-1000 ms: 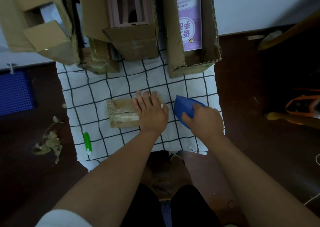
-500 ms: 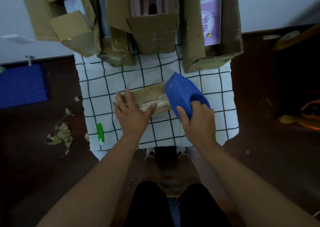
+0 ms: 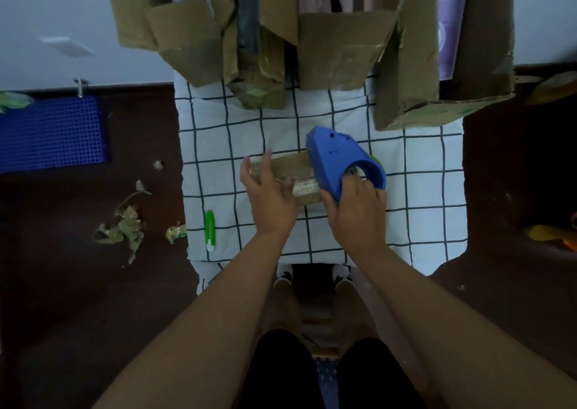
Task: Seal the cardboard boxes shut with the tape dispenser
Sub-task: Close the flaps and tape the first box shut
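Head view, looking down over both bare forearms at a table under a white cloth [image 3: 421,171] with a dark grid.

Small cardboard box [image 3: 290,171]: lies flat near the middle of the cloth, long side running left to right, clear tape visible across its top. Its right end is hidden behind the tape dispenser.

Left hand [image 3: 271,196]: over the left part of the small box, fingers spread and loose, palm turned partly inward. Fingertips reach the box's left end; whether they press on it or hover just above, cannot tell. Not closed around anything.

Right hand [image 3: 356,205]: grasping the blue tape dispenser [image 3: 340,161] from the near side, fingers hooked into its round opening. The dispenser stands tilted over the right end of the small box, pointed nose toward the far side. A bit of green shows at its right edge.

Far edge of the table: several large open cardboard boxes [image 3: 340,55] in a row, flaps hanging toward the cloth. The rightmost one [image 3: 412,80] holds a purple booklet [image 3: 449,27].

Near left of the cloth: a green and white pen-like item [image 3: 209,230], well apart from the small box.

Floor, left side: crumpled scraps of used tape [image 3: 125,224] on dark boards; a blue perforated mat [image 3: 53,133] beyond them.
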Available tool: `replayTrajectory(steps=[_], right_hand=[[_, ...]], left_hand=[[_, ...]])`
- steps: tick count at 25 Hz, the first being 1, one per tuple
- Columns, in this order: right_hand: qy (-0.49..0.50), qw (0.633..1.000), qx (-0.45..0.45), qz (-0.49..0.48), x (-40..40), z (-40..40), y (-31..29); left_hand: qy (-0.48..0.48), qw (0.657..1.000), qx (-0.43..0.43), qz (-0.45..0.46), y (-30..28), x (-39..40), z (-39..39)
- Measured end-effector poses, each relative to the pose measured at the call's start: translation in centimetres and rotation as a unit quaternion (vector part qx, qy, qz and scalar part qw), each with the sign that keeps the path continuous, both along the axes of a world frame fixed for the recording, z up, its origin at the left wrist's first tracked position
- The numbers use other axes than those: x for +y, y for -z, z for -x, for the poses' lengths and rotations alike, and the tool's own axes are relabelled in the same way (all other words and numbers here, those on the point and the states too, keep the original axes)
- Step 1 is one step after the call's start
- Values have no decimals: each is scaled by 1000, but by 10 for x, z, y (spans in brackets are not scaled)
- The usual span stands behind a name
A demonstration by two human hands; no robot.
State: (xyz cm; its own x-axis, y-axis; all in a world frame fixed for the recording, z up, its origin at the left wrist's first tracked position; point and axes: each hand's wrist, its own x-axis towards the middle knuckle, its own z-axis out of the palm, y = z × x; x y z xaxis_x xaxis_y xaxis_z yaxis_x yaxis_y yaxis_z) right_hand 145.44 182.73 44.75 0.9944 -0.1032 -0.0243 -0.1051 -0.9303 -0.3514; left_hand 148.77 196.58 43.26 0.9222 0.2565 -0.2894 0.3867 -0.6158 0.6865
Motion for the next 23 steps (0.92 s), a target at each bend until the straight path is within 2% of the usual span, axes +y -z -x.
replayTrajectory(steps=[2, 7, 9, 12, 19, 23], right_hand=[[8, 1000, 12, -1, 2, -1, 1], [13, 999, 42, 0, 4, -6, -7], [19, 998, 58, -3, 4, -6, -8], [26, 998, 63, -3, 5, -6, -8], [27, 998, 63, -10, 5, -7, -9], [24, 997, 67, -20, 4, -7, -7]], left_hand=[[-28, 998, 37, 31, 2, 3, 1], [-61, 992, 52, 98, -5, 20, 6], [-123, 983, 52, 125, -9, 21, 8], [-203, 973, 40, 103, -4, 22, 16], [-225, 962, 65, 138, -7, 27, 10], [-200, 971, 83, 102, -8, 35, 5]])
